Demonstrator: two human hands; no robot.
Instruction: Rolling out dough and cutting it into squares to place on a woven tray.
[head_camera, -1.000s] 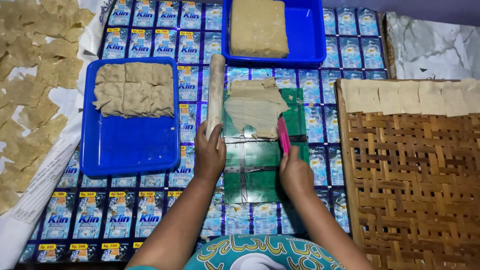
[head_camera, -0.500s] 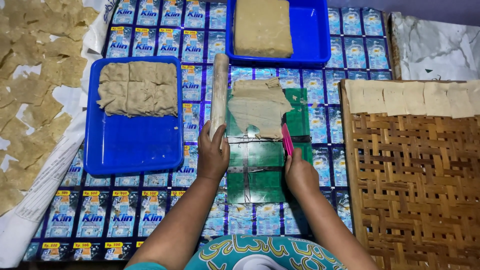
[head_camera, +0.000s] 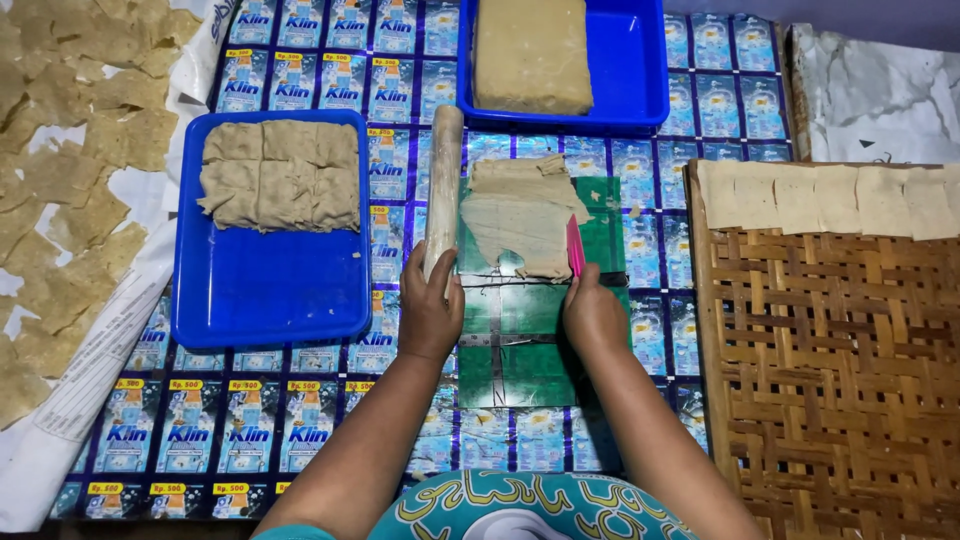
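Pink scraper gripped by right hand at dough sheet's edge (left hand grasps roller).

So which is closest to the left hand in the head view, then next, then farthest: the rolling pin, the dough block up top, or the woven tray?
1. Rolling pin: held in the left hand.
2. Dough block: ahead, in the far blue tray.
3. Woven tray: far right.
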